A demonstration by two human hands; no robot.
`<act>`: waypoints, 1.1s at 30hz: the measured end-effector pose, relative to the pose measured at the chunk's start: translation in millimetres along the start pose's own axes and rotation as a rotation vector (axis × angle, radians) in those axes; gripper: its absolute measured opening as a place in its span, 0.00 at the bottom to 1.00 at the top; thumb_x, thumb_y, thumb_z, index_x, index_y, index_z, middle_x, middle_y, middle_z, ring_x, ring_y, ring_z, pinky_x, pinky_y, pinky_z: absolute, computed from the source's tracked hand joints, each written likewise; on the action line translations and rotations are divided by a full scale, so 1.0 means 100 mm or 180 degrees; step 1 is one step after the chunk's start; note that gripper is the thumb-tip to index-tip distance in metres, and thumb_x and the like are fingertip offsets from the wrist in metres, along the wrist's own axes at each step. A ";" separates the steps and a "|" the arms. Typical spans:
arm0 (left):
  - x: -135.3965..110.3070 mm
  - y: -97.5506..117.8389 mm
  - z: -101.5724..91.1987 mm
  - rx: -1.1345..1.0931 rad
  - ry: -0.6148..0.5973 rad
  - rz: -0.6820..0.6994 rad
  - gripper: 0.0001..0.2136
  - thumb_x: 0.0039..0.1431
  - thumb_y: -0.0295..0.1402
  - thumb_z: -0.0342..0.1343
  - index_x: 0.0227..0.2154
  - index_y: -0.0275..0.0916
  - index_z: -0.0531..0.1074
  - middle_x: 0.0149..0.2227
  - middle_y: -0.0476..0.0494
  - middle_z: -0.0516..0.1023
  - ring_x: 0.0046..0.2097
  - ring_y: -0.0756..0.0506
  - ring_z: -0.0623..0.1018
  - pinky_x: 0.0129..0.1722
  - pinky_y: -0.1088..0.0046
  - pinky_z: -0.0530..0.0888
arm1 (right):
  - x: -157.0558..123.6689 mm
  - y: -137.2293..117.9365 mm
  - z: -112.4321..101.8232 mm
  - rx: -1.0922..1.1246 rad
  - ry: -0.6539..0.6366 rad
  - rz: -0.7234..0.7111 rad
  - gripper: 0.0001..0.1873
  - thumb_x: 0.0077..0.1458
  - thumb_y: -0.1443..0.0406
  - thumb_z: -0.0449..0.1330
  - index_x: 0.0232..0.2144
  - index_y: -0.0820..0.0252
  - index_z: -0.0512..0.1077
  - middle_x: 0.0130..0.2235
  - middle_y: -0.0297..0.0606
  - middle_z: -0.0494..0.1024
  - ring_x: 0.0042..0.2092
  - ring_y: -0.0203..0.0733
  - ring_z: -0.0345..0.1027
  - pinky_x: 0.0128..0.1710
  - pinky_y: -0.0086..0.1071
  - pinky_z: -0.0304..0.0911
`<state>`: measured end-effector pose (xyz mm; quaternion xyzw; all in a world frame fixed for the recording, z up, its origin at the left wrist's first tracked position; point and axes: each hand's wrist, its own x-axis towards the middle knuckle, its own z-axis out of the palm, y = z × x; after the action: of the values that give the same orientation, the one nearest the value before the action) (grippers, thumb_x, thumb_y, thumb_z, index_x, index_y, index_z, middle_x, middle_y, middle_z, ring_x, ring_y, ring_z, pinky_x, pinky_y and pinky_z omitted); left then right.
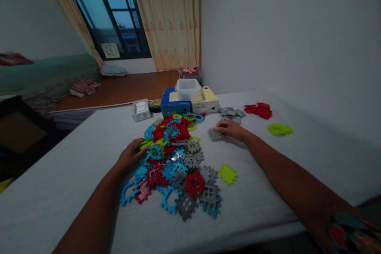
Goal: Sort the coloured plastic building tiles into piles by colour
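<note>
While our left hand (131,156) lies loosely open against the piled pieces (169,154), our right hand (232,129) pinches a gray toothed plate (213,135) jutting left of its fingertips (220,124), probably light, stiff, best edge-held.

1. A heap of plastic pieces (195,183) blocks the middle of the worktop (68,174).
2. Behind it, two boxes (175,111) topped by a clear tub (188,87) bar the far side.
3. Wide passage lies left of the left hand (131,154).
4. A route runs between the lone lime piece (228,174) and lime pile (280,129) (the right forearm (276,162) crosses it).
5. A wall (291,27) bounds the right.
</note>
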<state>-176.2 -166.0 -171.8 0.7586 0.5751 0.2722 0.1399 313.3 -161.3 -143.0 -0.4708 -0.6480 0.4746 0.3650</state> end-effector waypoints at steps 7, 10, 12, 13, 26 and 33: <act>0.02 -0.04 0.02 -0.0038 -0.0024 0.0039 0.34 0.52 0.62 0.49 0.51 0.38 0.71 0.52 0.35 0.74 0.55 0.37 0.74 0.58 0.57 0.69 | 0.18 0.37 -0.56 0.0719 0.2490 0.0108 0.16 0.42 0.61 0.69 0.30 0.58 0.67 0.26 0.35 0.75 0.27 0.38 0.71 0.27 0.32 0.72; 0.01 -0.04 0.02 -0.0063 0.0006 0.0022 0.35 0.51 0.62 0.49 0.50 0.37 0.71 0.52 0.35 0.74 0.53 0.37 0.75 0.57 0.58 0.69 | 0.24 0.44 -0.67 0.0916 0.2867 0.0110 0.15 0.43 0.64 0.67 0.32 0.58 0.65 0.26 0.34 0.74 0.26 0.36 0.71 0.26 0.31 0.73; 0.01 -0.03 0.02 -0.0065 0.0013 0.0008 0.36 0.51 0.63 0.49 0.50 0.36 0.72 0.51 0.35 0.75 0.53 0.37 0.75 0.57 0.58 0.69 | 0.27 0.46 -0.68 0.1145 0.2913 0.0073 0.14 0.45 0.65 0.65 0.32 0.58 0.65 0.27 0.33 0.73 0.27 0.36 0.71 0.29 0.31 0.74; 0.01 -0.03 0.02 -0.0064 0.0007 0.0004 0.36 0.51 0.63 0.49 0.50 0.37 0.72 0.51 0.35 0.75 0.53 0.37 0.74 0.57 0.58 0.69 | 0.28 0.46 -0.67 0.1243 0.2905 0.0054 0.13 0.45 0.66 0.65 0.32 0.58 0.65 0.28 0.33 0.73 0.28 0.35 0.72 0.30 0.31 0.75; -0.01 0.08 -0.03 0.0032 0.0033 -0.0008 0.34 0.52 0.62 0.49 0.50 0.38 0.72 0.52 0.37 0.76 0.53 0.37 0.75 0.56 0.59 0.70 | 0.09 0.12 -0.08 -0.0779 0.1031 -0.0747 0.16 0.55 0.59 0.58 0.43 0.61 0.74 0.41 0.42 0.79 0.38 0.41 0.73 0.37 0.35 0.72; 0.00 0.07 -0.02 0.0006 0.0030 0.0018 0.35 0.51 0.62 0.48 0.50 0.38 0.73 0.51 0.37 0.76 0.52 0.37 0.75 0.54 0.59 0.71 | -0.19 -0.18 0.84 -0.2115 -0.0961 -0.2001 0.23 0.63 0.64 0.54 0.61 0.54 0.65 0.62 0.44 0.68 0.61 0.46 0.58 0.60 0.48 0.56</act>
<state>-172.1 -168.5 -166.3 0.7591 0.5739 0.2756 0.1357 236.8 -204.0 -149.5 -0.2691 -0.9213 0.1715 0.2224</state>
